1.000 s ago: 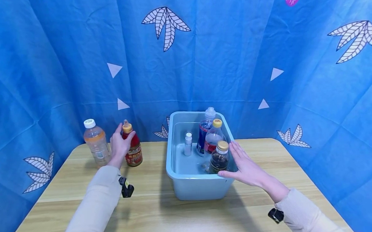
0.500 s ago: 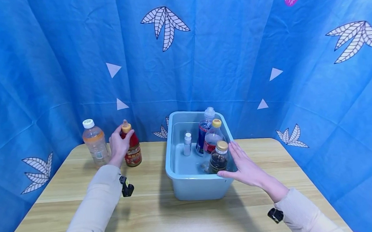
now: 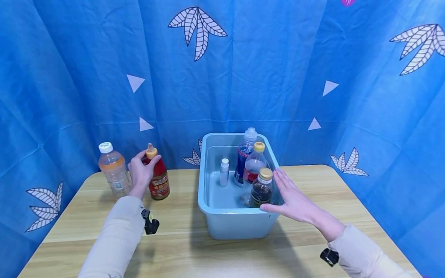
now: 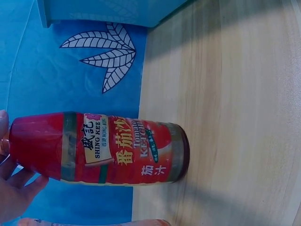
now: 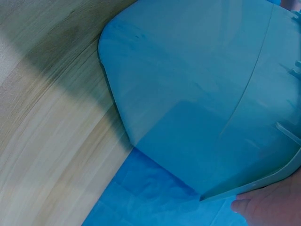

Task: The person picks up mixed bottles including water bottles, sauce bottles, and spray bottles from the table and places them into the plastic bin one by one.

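A red tomato ketchup bottle (image 3: pixel 159 182) with a yellow cap stands upright at the left of the table. My left hand (image 3: pixel 140 173) holds it by the neck, thumb on the near side and fingers behind. In the left wrist view, the ketchup bottle (image 4: pixel 117 148) shows its label, with finger ends at its top. My right hand (image 3: pixel 294 200) rests on the rim of a light blue plastic bin (image 3: pixel 234 226) at its near right corner. Its fingers lie straight along the side and its thumb reaches over the front rim.
A clear bottle with a white cap (image 3: pixel 114 172) stands left of my left hand. Inside the bin are a small white-capped bottle (image 3: pixel 224 174), a blue-labelled bottle (image 3: pixel 242 163), a yellow-capped bottle (image 3: pixel 255 164) and a dark-filled bottle (image 3: pixel 261 191). A blue curtain (image 3: pixel 219 84) hangs behind the table.
My left fingers and thumb have come in around the ketchup bottle's neck, where they were spread wider before. The right hand and the bin have stayed in place.
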Available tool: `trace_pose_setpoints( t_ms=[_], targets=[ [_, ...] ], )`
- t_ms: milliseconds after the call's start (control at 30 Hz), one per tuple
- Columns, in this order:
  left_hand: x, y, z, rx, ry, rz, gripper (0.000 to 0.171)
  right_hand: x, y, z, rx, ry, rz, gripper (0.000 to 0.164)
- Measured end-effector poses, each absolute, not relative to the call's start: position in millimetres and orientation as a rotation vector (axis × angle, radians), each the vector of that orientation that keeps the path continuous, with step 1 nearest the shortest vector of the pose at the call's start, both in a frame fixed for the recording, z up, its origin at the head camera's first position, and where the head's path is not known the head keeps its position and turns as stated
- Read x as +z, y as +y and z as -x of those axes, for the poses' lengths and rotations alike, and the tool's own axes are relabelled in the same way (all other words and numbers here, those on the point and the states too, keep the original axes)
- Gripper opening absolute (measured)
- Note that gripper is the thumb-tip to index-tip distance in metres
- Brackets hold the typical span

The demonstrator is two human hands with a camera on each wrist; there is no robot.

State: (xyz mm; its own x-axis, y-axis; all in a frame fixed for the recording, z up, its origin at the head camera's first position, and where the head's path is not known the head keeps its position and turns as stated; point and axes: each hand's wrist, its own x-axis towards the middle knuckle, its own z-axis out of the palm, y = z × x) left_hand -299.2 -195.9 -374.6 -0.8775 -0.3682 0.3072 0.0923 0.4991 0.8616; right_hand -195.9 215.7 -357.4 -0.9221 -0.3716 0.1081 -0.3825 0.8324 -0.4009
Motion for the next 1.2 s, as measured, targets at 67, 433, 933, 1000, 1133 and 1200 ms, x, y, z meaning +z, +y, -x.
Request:
trace_pose_setpoints(
  t_ms=[67, 433, 933, 1000, 1133, 1200],
  targets=[
    [-374.2, -196.0, 298.8, -1.355, -2.293, -0.236, 0.054, -357.5, 215.6, 196.0, 0.658, -2.978, -0.619, 0.103],
    [-364.3, -193.4, 294.2, -1.332, -2.305, -0.25, 0.06, -358.3, 214.8, 196.7, 0.666, -2.977, -0.623, 0.103],
    [-342.0, -185.8, 284.6, -1.301, -2.29, -0.193, 0.064, -357.1, 216.0, 196.7, 0.669, -2.985, -0.613, 0.104],
    [-338.2, -184.1, 282.3, -1.294, -2.287, -0.182, 0.064, -356.9, 215.8, 196.5, 0.669, -2.985, -0.612, 0.104],
    [-331.0, -180.2, 277.5, -1.295, -2.279, -0.16, 0.066, -357.1, 215.9, 196.3, 0.668, -2.983, -0.616, 0.104],
    [-328.1, -178.0, 275.2, -1.305, -2.271, -0.15, 0.067, -357.1, 216.1, 196.4, 0.664, -2.984, -0.617, 0.104]
  ],
)
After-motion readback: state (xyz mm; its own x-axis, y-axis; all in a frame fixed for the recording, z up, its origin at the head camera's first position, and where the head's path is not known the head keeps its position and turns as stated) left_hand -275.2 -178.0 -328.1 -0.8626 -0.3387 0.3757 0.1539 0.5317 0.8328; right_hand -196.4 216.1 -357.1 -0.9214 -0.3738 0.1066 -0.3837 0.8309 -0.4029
